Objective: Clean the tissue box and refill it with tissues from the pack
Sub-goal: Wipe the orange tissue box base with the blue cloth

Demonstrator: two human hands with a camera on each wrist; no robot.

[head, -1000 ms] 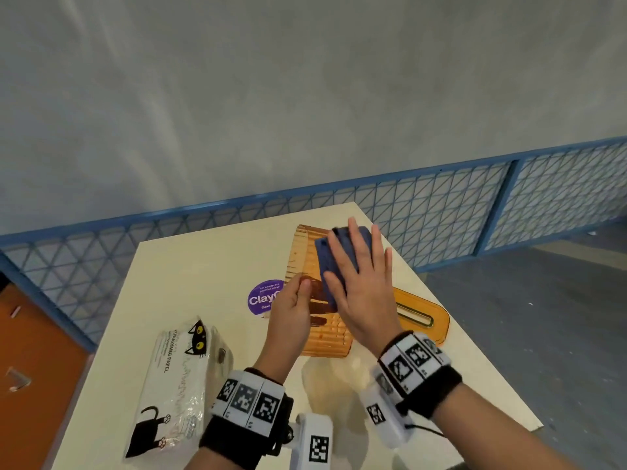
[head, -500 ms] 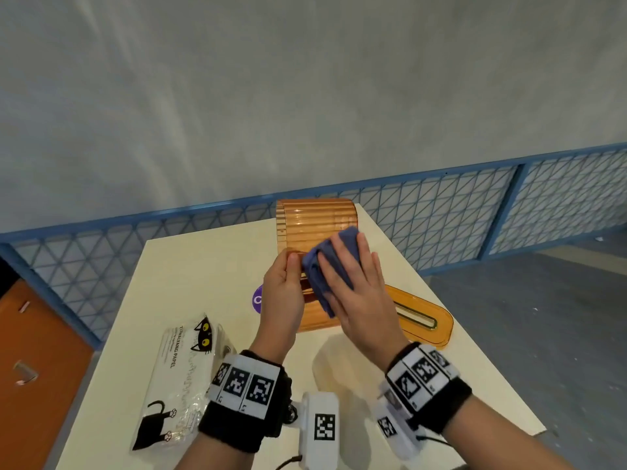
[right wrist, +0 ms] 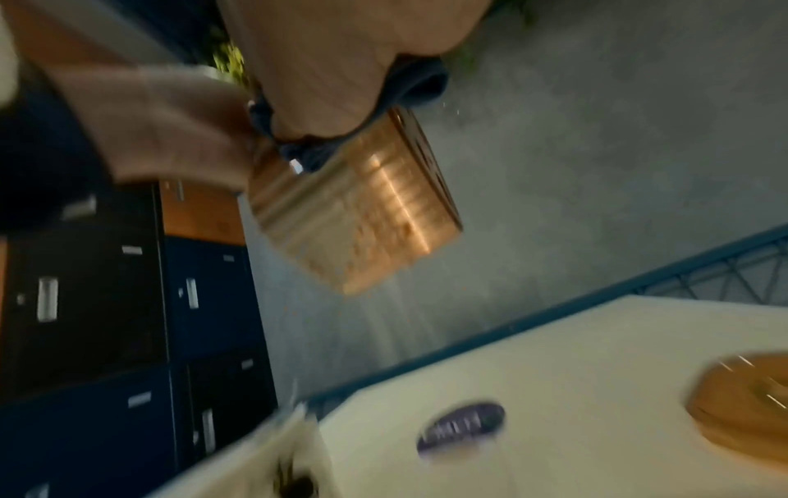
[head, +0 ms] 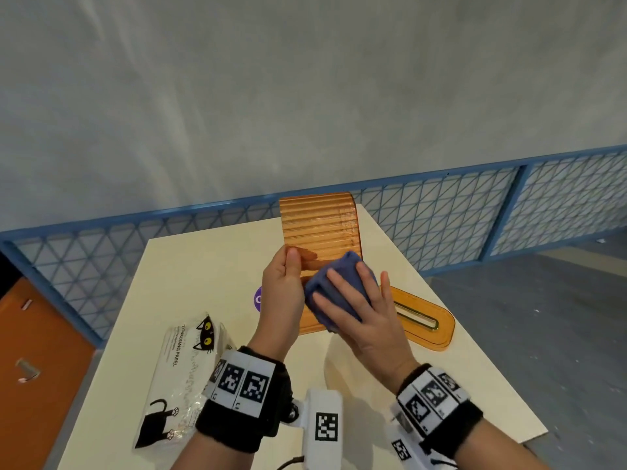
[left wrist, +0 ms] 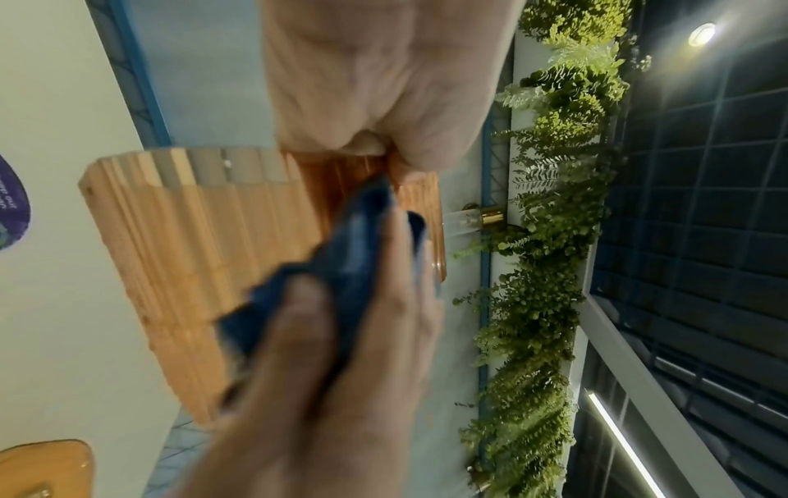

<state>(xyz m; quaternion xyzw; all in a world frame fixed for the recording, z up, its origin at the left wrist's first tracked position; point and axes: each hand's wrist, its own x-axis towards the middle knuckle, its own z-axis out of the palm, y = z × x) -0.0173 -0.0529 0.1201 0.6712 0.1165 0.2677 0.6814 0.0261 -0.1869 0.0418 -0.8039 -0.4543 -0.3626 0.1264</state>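
Observation:
My left hand [head: 288,276] grips the orange ribbed tissue box [head: 319,228] by its left edge, thumb on the near face, and holds it upright above the table. My right hand [head: 354,301] presses a folded blue cloth [head: 339,283] flat against the box's near face with spread fingers. In the left wrist view the cloth [left wrist: 354,242] lies between my right fingers [left wrist: 396,286] and the box [left wrist: 191,252]. The box's orange lid [head: 424,322] with its slot lies on the table to the right. A tissue pack [head: 183,374] with black cat prints lies at the left.
The cream table [head: 203,266] carries a purple round sticker [head: 258,299] behind my left hand. A blue mesh railing [head: 441,225] runs behind the table. An orange cabinet [head: 40,351] stands at the left; grey floor lies to the right.
The box lay flat on the table; my left hand has tipped it up and lifted it. My right hand with the cloth has slid down toward the box's near end.

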